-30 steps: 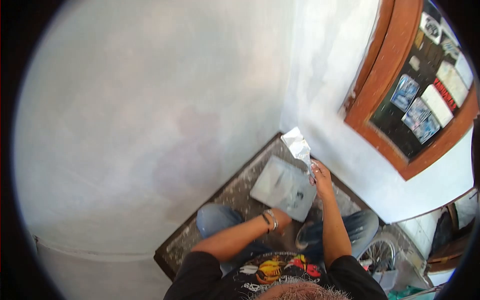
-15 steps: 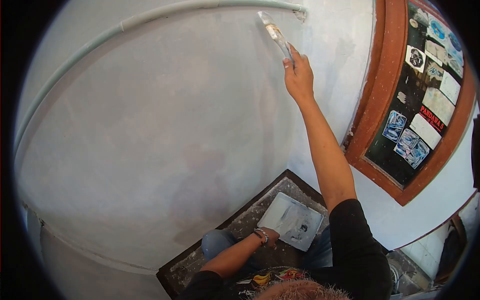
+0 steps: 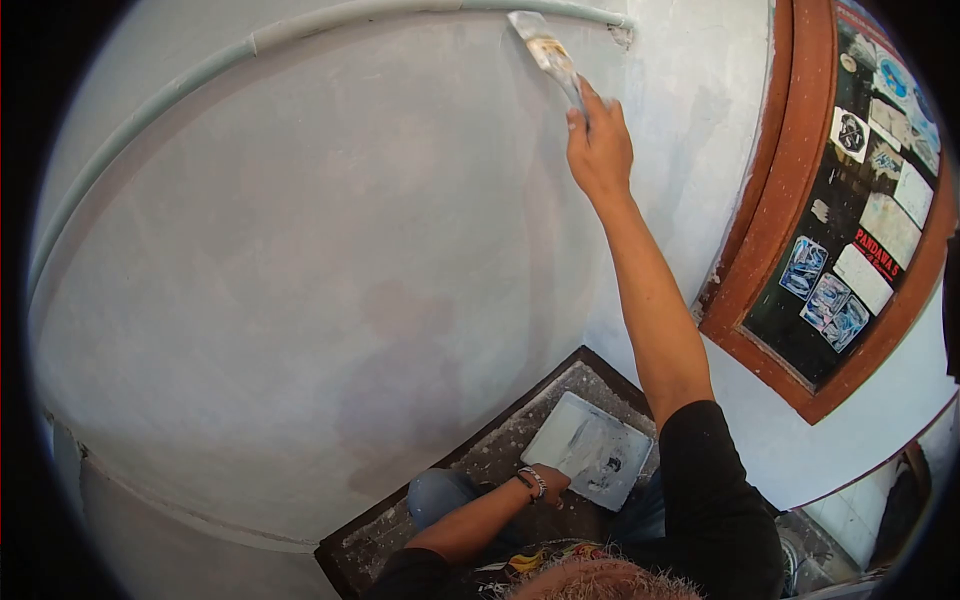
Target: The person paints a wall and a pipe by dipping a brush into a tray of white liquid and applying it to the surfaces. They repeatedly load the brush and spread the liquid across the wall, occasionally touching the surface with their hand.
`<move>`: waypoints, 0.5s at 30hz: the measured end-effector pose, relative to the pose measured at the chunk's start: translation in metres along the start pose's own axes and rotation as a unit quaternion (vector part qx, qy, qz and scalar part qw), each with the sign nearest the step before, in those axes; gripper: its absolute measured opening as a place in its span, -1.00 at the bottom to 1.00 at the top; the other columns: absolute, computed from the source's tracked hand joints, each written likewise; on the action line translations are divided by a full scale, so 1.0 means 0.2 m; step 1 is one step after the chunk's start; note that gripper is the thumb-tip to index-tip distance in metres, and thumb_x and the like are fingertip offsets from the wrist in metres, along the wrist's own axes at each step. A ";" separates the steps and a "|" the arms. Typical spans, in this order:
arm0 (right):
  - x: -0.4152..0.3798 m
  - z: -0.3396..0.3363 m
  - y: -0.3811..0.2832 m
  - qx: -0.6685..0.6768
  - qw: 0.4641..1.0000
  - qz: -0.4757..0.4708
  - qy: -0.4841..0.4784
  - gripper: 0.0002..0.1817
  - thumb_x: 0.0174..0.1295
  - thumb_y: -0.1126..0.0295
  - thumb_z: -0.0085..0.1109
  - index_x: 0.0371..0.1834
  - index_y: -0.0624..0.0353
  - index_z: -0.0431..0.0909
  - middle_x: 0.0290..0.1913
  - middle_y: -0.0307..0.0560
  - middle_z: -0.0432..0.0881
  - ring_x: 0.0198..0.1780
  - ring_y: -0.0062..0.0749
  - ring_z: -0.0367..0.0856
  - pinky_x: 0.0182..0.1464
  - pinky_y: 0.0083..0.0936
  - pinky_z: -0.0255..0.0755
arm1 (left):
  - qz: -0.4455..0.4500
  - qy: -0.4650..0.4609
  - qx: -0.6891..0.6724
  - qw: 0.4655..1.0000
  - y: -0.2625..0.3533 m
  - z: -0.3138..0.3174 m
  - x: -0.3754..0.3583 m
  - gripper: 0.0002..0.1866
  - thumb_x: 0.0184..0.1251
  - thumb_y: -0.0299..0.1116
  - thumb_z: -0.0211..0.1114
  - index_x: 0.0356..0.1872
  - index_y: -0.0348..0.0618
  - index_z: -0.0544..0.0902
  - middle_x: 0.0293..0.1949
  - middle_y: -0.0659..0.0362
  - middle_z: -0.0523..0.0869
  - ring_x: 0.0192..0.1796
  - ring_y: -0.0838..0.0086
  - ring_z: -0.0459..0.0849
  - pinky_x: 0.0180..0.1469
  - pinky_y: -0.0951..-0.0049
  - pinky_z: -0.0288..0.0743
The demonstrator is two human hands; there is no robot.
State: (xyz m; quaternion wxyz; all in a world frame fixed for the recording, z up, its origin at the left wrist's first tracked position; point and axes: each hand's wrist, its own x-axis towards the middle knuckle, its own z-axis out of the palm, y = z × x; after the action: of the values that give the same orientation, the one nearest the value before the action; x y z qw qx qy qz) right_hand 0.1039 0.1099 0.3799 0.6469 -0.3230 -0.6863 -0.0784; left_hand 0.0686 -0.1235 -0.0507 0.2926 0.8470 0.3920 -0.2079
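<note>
Largest, a grey wall (image 3: 300, 250), with broad open room to the left of the outstretched right arm (image 3: 655, 300) and below it. To the right, past an inside corner, a whiter side wall (image 3: 685, 170), a tighter span bounded by a reddish-brown wooden frame (image 3: 790, 190) around a dark, stickered panel (image 3: 820, 265). Below, a paint-speckled platform (image 3: 500, 446) with dark edges, far corner pointing into the angle of the walls; near its left edge, a bent denim-covered knee (image 3: 440, 492). Along the top of the grey wall, a curved pipe (image 3: 350, 15), ending close to the inside corner.

Toward the platform's far corner, a shallow tray (image 3: 575, 420): squarish, pale grey, darkly smeared, with a strip of platform visible between it and the left edge. At the tray's near-left edge, the left hand (image 3: 549, 482), fingers partly hidden; impossible to tell whether gripping or only resting. High above the platform's far corner, the right hand (image 3: 602, 150), closed around the brush (image 3: 548, 55). Smallest, that brush: flat, tilted up and left, pale bristles, yellowish-brown staining at the middle, greyish handle; tip just beside the pipe, contact impossible to tell.
</note>
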 end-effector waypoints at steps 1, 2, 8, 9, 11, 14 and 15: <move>0.03 0.02 -0.02 -0.009 1.000 -0.001 -0.001 -0.54 0.36 0.34 0.03 0.34 -0.09 0.46 -0.21 -0.04 0.44 -0.27 -0.21 0.52 -0.18 -0.34 0.46 | -0.002 -0.002 0.002 1.000 0.01 -0.01 0.00 -0.43 0.07 0.07 0.43 -0.05 -0.17 0.62 -0.16 -0.03 0.73 -0.06 0.05 0.71 -0.07 0.10 0.57; 0.04 0.04 -0.05 -0.017 1.000 -0.004 -0.002 -0.55 0.36 0.34 0.03 0.33 -0.09 0.47 -0.21 -0.04 0.45 -0.27 -0.21 0.51 -0.16 -0.36 0.46 | -0.001 0.001 0.002 1.000 0.01 -0.01 0.00 -0.44 0.07 0.07 0.43 -0.05 -0.17 0.62 -0.16 -0.03 0.73 -0.06 0.05 0.71 -0.07 0.10 0.57; -0.14 0.03 -0.07 0.031 0.999 -0.018 -0.026 -0.55 0.33 0.37 0.06 0.32 -0.08 0.48 -0.21 -0.07 0.44 -0.31 -0.27 0.53 -0.25 -0.36 0.47 | -0.009 0.004 0.011 1.000 0.00 -0.04 -0.01 -0.47 0.08 0.06 0.43 -0.07 -0.15 0.63 -0.16 -0.03 0.74 -0.06 0.07 0.72 -0.08 0.09 0.57; -0.11 0.01 -0.09 0.034 0.999 -0.016 -0.016 -0.55 0.34 0.37 0.05 0.31 -0.08 0.49 -0.22 -0.08 0.44 -0.30 -0.30 0.52 -0.22 -0.38 0.46 | -0.008 -0.001 0.017 1.000 0.01 -0.04 -0.01 -0.47 0.08 0.06 0.43 -0.08 -0.15 0.64 -0.16 -0.02 0.74 -0.06 0.07 0.72 -0.08 0.09 0.57; -0.07 -0.01 -0.14 0.029 0.999 -0.009 -0.014 -0.56 0.35 0.37 0.04 0.31 -0.09 0.49 -0.24 -0.09 0.45 -0.29 -0.32 0.51 -0.19 -0.40 0.45 | -0.004 -0.001 0.015 1.000 0.02 -0.02 -0.02 -0.48 0.08 0.05 0.43 -0.10 -0.15 0.65 -0.18 -0.01 0.74 -0.07 0.08 0.72 -0.09 0.10 0.58; -0.02 0.01 -0.21 0.006 0.999 -0.014 -0.033 -0.55 0.34 0.37 0.05 0.31 -0.09 0.49 -0.23 -0.08 0.46 -0.29 -0.32 0.51 -0.20 -0.40 0.45 | -0.012 0.011 0.009 1.000 0.00 -0.01 -0.01 -0.48 0.06 0.06 0.45 -0.12 -0.16 0.67 -0.19 0.01 0.75 -0.10 0.10 0.74 -0.12 0.11 0.59; -0.05 0.02 -0.21 -0.004 0.999 -0.019 -0.037 -0.55 0.34 0.37 0.06 0.31 -0.09 0.49 -0.23 -0.08 0.47 -0.28 -0.32 0.52 -0.21 -0.40 0.45 | -0.021 0.007 0.013 1.000 0.00 -0.02 0.00 -0.47 0.05 0.06 0.46 -0.11 -0.17 0.68 -0.18 0.02 0.76 -0.10 0.12 0.74 -0.12 0.12 0.60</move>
State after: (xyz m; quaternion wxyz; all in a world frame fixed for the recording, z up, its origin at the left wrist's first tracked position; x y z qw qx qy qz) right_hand 0.0774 0.0765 0.3835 0.6182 -0.3153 -0.7155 -0.0810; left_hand 0.0692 -0.1207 -0.0478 0.2738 0.8440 0.4091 -0.2130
